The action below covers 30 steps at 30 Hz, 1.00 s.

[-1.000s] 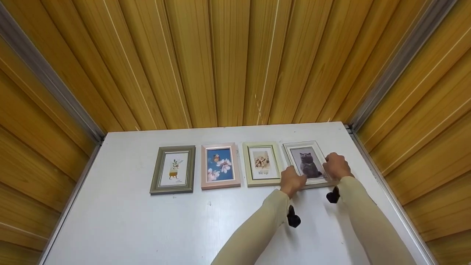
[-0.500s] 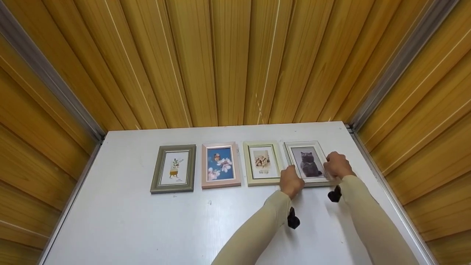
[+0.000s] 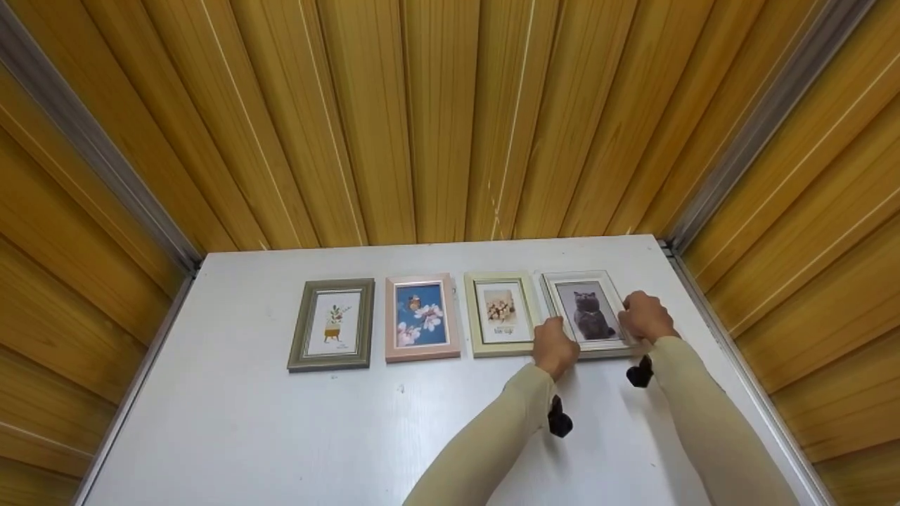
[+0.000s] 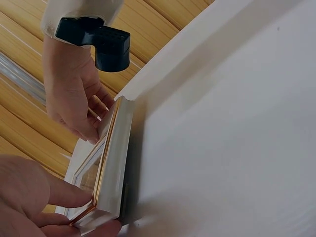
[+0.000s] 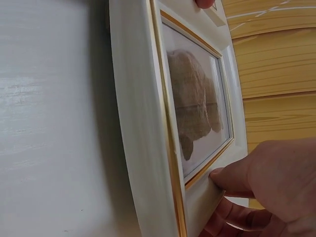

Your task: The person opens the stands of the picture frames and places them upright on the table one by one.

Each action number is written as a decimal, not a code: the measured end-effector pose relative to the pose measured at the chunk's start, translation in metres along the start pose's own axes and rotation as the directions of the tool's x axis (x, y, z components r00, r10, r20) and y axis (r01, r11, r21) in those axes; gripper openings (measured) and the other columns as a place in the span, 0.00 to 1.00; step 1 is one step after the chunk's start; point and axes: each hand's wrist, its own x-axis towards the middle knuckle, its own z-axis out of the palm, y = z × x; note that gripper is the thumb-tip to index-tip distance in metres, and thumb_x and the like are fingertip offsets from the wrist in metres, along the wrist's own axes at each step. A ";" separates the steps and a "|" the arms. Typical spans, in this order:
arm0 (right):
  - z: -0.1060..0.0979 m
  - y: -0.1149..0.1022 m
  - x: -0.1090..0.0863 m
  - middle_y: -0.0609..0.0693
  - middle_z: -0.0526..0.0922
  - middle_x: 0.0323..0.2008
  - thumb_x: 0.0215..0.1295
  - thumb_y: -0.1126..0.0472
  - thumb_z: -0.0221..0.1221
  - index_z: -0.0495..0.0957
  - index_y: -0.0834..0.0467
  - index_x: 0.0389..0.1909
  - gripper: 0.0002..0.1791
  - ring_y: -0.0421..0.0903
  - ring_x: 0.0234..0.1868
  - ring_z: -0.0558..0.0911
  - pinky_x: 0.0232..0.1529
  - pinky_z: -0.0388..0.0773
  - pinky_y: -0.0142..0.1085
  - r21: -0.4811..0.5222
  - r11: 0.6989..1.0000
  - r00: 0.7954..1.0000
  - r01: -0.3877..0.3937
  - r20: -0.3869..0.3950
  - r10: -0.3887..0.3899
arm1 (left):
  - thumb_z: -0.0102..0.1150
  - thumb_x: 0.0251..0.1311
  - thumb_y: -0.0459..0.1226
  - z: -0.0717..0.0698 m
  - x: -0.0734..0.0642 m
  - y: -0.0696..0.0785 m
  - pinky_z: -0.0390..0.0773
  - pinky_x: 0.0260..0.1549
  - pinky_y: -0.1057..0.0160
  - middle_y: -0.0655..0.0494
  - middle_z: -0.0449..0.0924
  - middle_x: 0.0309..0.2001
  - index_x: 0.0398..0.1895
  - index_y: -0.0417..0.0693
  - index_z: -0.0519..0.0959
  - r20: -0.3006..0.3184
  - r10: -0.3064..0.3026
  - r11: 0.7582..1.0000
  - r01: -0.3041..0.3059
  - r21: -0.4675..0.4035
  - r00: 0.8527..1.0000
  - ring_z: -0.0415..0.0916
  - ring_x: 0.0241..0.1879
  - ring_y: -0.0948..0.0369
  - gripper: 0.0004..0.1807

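Observation:
A white picture frame point(image 3: 619, 346) with a grey cat photo point(image 3: 589, 313) is at the right end of a row on a white panel. My left hand point(image 3: 555, 346) pinches its lower left corner; in the left wrist view the thumb point(image 4: 74, 195) lies on the front and fingers reach under the edge. My right hand point(image 3: 647, 318) grips the right side, and the right wrist view shows the thumb point(image 5: 229, 177) on the frame's face with fingers curled behind. A dark shadow runs along the frame's lower edge against the panel in both wrist views.
To the left stand a pale green frame point(image 3: 540, 295), a pink frame point(image 3: 422, 353) and a grey-green frame point(image 3: 299, 351). They sit on the white panel point(image 3: 281, 436). Wood-patterned corrugated sheets point(image 3: 450, 119) and grey metal rails point(image 3: 745, 126) surround it.
Both hands keep their hold on the white frame. My left hand has shifted very slightly to the left; the other frames stay in place.

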 end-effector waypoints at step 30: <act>0.001 -0.015 -0.001 0.64 0.85 0.42 0.74 0.60 0.52 0.77 0.67 0.60 0.20 0.65 0.40 0.83 0.35 0.77 0.59 0.066 0.994 0.938 0.090 -0.341 -0.062 | 0.66 0.50 0.23 -0.018 0.012 -0.001 0.79 0.57 0.56 0.42 0.85 0.53 0.57 0.34 0.81 -0.123 0.085 0.951 -0.117 -0.285 0.989 0.81 0.56 0.49 0.26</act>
